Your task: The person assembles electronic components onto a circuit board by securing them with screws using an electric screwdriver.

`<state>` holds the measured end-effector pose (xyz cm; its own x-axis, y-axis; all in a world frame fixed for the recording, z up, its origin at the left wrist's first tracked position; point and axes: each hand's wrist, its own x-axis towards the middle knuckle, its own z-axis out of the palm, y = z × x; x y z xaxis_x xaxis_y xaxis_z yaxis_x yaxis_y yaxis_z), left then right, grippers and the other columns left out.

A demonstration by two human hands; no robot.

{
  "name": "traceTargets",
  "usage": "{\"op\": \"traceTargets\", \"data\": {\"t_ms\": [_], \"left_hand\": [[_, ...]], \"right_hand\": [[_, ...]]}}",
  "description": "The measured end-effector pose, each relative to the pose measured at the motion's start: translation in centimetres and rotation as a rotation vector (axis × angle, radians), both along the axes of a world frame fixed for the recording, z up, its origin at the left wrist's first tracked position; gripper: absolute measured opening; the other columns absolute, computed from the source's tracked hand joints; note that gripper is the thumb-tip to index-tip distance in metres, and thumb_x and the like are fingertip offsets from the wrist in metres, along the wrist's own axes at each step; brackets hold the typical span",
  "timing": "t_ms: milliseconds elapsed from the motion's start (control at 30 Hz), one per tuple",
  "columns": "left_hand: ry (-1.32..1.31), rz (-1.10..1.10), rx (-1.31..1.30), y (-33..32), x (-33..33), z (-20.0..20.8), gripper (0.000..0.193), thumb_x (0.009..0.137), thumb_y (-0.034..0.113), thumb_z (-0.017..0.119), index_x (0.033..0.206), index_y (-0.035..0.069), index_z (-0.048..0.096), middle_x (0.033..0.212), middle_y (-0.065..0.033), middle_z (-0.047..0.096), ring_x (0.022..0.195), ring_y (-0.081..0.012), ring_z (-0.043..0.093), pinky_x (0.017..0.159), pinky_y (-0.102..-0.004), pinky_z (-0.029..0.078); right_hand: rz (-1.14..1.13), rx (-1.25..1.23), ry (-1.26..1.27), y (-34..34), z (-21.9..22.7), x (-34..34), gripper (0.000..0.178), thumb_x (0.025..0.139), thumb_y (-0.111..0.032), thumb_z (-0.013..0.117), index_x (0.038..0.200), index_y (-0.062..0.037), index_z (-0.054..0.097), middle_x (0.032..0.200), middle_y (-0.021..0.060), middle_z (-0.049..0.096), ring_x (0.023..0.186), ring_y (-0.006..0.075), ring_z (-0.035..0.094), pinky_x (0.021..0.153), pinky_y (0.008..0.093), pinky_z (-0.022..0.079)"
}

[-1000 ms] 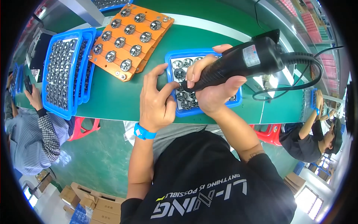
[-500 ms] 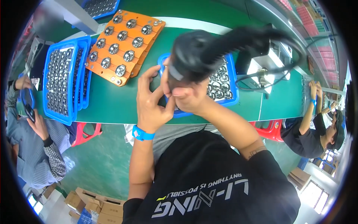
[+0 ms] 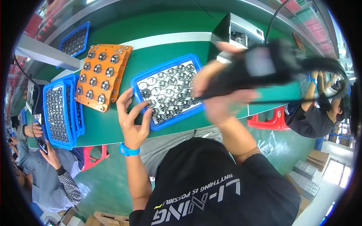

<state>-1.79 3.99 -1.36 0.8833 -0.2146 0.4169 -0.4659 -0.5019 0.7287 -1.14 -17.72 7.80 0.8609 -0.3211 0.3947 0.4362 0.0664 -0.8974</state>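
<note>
green table, under tray; blue tray; black corded tool, at tray's right end, grasped by right hand; left hand, at tray's left rim, grip cannot be told; round metal parts, in tray.

- I count one thick black handheld tool.
- My feed shows at least four blue rectangular trays.
- Twelve round silvery pieces on the top orange plate.
- I see two red plastic stools.
</note>
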Motion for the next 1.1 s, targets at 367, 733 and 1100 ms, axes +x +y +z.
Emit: {"op": "traceTargets", "data": {"t_ms": [367, 733, 1100], "left_hand": [[0.084, 0.105, -0.216, 0.9, -0.6, -0.8, 0.014, 0.085, 0.004, 0.066, 0.096, -0.003, 0.073, 0.132, -0.0172, 0.051, 0.113, -0.0287, 0.055, 0.097, -0.0423, 0.045], [0.006, -0.026, -0.184, 1.0, -0.8, -0.3, 0.024, 0.069, 0.008, 0.077, 0.093, 0.004, 0.075, 0.135, -0.0201, 0.047, 0.120, -0.0356, 0.051, 0.097, -0.0455, 0.044], [-0.050, -0.019, 0.041, 0.9, -0.7, -0.1, 0.013, 0.065, 0.009, 0.081, 0.078, 0.008, 0.077, 0.139, -0.0177, 0.051, 0.125, -0.0372, 0.046, 0.099, -0.0450, 0.040]], "right_hand": [[-0.457, -0.033, -0.150, -10.7, -0.7, 0.2, 0.085, 0.087, -0.083, 0.032, 0.122, -0.0050, 0.038, 0.059, 0.0090, 0.051, 0.047, 0.0192, 0.046, 0.047, 0.0325, 0.041], [-0.163, 0.116, -0.032, -9.5, -0.8, -0.1, 0.081, 0.086, -0.082, 0.038, 0.119, -0.0077, 0.043, 0.057, 0.0082, 0.048, 0.045, 0.0189, 0.044, 0.046, 0.0324, 0.037], [0.240, 0.215, -0.130, 6.5, -6.3, 0.1, 0.096, 0.075, -0.092, 0.032, 0.126, -0.0113, 0.032, 0.065, 0.0099, 0.054, 0.047, 0.0207, 0.050, 0.049, 0.0349, 0.047]]}}
